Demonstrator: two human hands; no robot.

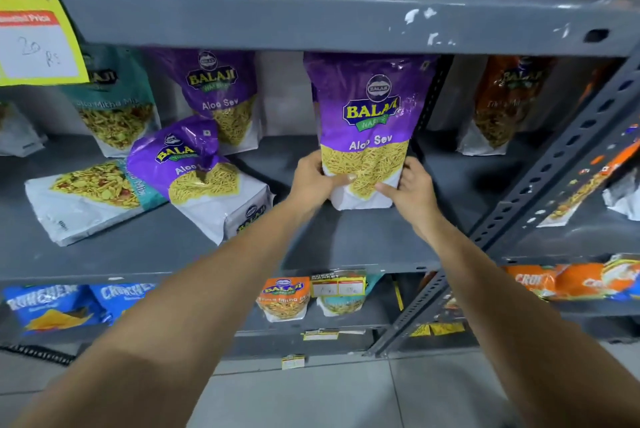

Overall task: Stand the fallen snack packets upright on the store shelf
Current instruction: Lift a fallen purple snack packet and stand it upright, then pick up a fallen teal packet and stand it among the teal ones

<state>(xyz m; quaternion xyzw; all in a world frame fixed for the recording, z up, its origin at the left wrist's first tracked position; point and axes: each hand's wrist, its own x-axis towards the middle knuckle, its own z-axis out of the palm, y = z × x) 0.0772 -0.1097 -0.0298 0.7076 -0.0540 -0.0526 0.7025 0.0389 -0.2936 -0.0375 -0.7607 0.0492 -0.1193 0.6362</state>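
Note:
A purple Aloo Sev packet [367,116] stands upright on the grey middle shelf [346,240]. My left hand [315,178] grips its lower left edge and my right hand [410,185] grips its lower right corner. To the left, a second purple Aloo Sev packet [204,178] lies slumped on its back, leaning over a teal mix packet [86,199] that lies flat. Behind them a third purple packet [221,98] and a teal mix packet [114,105] stand upright at the back.
An orange packet [502,105] stands at the back right. A slotted grey upright post [568,157] runs diagonally on the right. The shelf above [311,15] hangs low over the packets, with a yellow price tag [38,46] at left. Blue and orange packets fill the lower shelf.

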